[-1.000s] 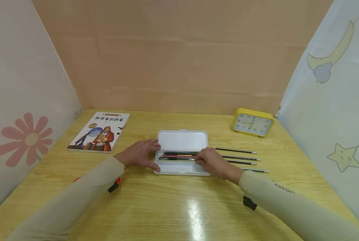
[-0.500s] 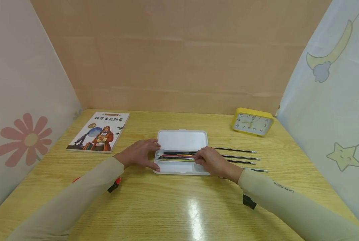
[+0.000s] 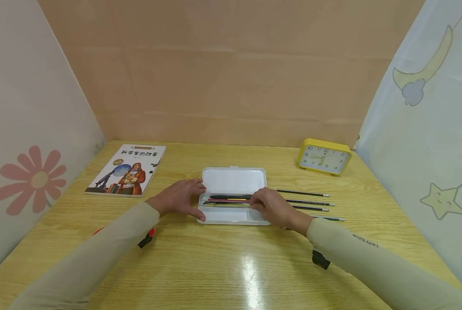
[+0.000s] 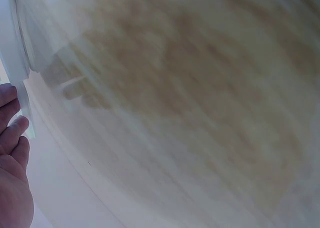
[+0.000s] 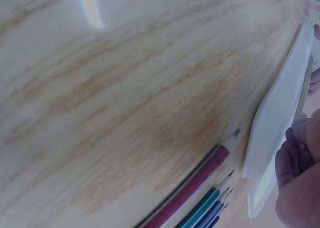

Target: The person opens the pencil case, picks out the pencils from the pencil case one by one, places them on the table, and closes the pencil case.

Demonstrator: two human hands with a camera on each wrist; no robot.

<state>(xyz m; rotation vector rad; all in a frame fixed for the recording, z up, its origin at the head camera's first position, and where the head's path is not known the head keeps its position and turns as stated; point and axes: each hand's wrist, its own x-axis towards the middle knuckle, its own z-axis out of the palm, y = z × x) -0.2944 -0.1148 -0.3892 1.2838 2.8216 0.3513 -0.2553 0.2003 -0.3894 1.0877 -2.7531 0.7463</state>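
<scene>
A white pencil case lies with its lid folded back on the table. My left hand holds its left end, thumb at the front corner and fingers by the hinge side. Inside the tray are a black pen and several pencils. My right hand is over the tray's right part, pinching a pencil whose near end is hidden by the fingers. In the left wrist view, the left fingers touch the case's edge.
Several pencils lie right of the case, among them a black one and a red one. A yellow clock stands at the back right. A book lies at the back left.
The right fingers have shifted very slightly left and down over the tray, along with the pencils there. The left hand keeps its place on the case.
</scene>
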